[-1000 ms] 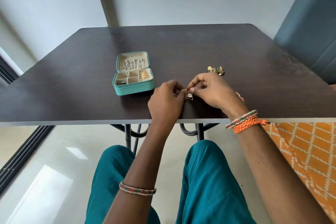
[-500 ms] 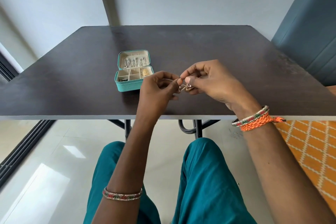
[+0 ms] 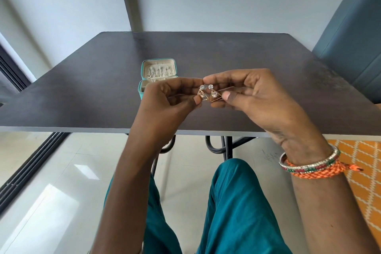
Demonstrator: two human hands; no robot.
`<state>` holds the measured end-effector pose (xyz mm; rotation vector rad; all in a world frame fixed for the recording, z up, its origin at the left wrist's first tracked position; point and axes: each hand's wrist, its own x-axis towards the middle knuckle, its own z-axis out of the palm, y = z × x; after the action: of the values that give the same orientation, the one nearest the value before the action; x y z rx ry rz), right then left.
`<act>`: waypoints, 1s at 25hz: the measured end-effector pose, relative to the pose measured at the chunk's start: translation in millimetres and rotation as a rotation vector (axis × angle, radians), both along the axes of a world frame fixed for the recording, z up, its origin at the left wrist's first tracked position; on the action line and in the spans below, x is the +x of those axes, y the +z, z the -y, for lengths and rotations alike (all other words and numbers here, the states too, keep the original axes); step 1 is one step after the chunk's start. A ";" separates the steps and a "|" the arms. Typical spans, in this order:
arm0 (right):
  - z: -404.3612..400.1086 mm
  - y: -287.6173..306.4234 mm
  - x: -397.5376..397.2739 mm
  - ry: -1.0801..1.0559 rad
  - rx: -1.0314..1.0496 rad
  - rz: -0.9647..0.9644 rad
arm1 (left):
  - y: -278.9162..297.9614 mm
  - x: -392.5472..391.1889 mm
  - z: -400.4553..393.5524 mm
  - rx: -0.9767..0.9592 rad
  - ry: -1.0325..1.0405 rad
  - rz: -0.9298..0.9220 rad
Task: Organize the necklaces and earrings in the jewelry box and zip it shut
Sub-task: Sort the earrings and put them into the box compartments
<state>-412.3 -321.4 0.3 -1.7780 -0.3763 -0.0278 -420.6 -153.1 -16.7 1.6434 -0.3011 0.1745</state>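
- The left hand (image 3: 171,99) pinched 1 earring (image 3: 201,93) between thumb and fingertips; the right hand (image 3: 247,93) pinched its twin (image 3: 214,95), the 2 pieces side by side above the table (image 3: 268,64).
- These looked light, small and slippery, with thin gold triangle frames likely to bend; gripping near the stone stud seemed safest.
- The jewelry box (image 3: 158,68) stood unzipped at 10 o'clock from the hands, its base partly hidden behind the left hand.
- A blue chair (image 3: 354,37) stood at 2 o'clock, well apart; nothing appeared to block the path.
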 end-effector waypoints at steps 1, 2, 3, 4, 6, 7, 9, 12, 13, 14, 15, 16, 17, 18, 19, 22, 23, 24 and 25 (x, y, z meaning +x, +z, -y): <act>-1.1 0.9 -1.2 0.004 0.009 -0.001 | 0.9 -1.3 -1.0 -0.004 -0.003 0.005; -2.2 2.0 -2.2 0.006 0.015 -0.002 | 1.5 -2.2 -1.8 -0.017 -0.008 0.004; -3.1 3.1 -3.3 0.005 0.017 -0.001 | 1.8 -3.1 -2.5 -0.032 -0.015 -0.001; -4.2 3.6 -4.1 0.004 0.015 0.000 | 1.9 -4.1 -2.9 -0.042 -0.019 -0.005; -5.8 4.0 -5.2 0.006 0.007 0.001 | 1.0 -5.3 -3.7 -0.039 -0.017 -0.005; -6.7 3.6 -5.3 0.007 0.001 -0.001 | 0.4 -5.7 -4.4 -0.035 -0.014 -0.003; -8.3 1.9 -5.0 0.005 -0.020 0.002 | -1.0 -5.9 -5.4 -0.028 -0.006 -0.004; -9.8 0.6 -3.7 0.003 -0.040 0.011 | -1.6 -6.3 -6.0 -0.019 0.010 -0.005; -10.0 0.6 -3.1 0.003 -0.042 0.010 | -1.6 -6.3 -6.3 -0.018 0.013 -0.003; -10.4 0.9 -2.8 0.001 -0.042 0.008 | -1.6 -6.2 -6.5 -0.015 0.016 -0.001; -10.9 1.3 -2.7 0.001 -0.042 0.005 | -1.7 -5.7 -7.1 -0.013 0.019 0.000; -11.3 1.5 -2.9 0.000 -0.041 0.001 | -2.5 -5.3 -7.3 -0.014 0.022 -0.001; -11.7 1.6 -3.3 0.002 -0.035 -0.002 | -3.3 -4.7 -7.7 -0.020 0.021 -0.007; -12.2 1.4 -3.7 0.004 -0.028 -0.007 | -4.7 -4.1 -8.3 -0.027 0.020 -0.014; -12.6 0.6 -3.6 0.005 -0.024 -0.011 | -5.9 -3.8 -8.6 -0.032 0.020 -0.017; -15.5 -6.7 0.6 -0.006 -0.027 -0.024 | -11.8 -1.8 -10.0 -0.036 0.049 -0.022; -17.4 -10.7 2.7 -0.007 -0.027 -0.031 | -14.9 -1.1 -10.4 -0.045 0.066 -0.028; -20.5 -15.0 5.3 -0.002 -0.022 -0.040 | -19.3 0.4 -11.3 -0.057 0.097 -0.031; -24.7 -18.9 8.2 0.006 -0.015 -0.049 | -24.5 1.9 -12.6 -0.068 0.144 -0.031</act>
<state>-404.1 -296.6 -18.6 -1.7888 -0.3474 0.0225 -418.7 -140.5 -41.1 1.5996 -0.1516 0.2653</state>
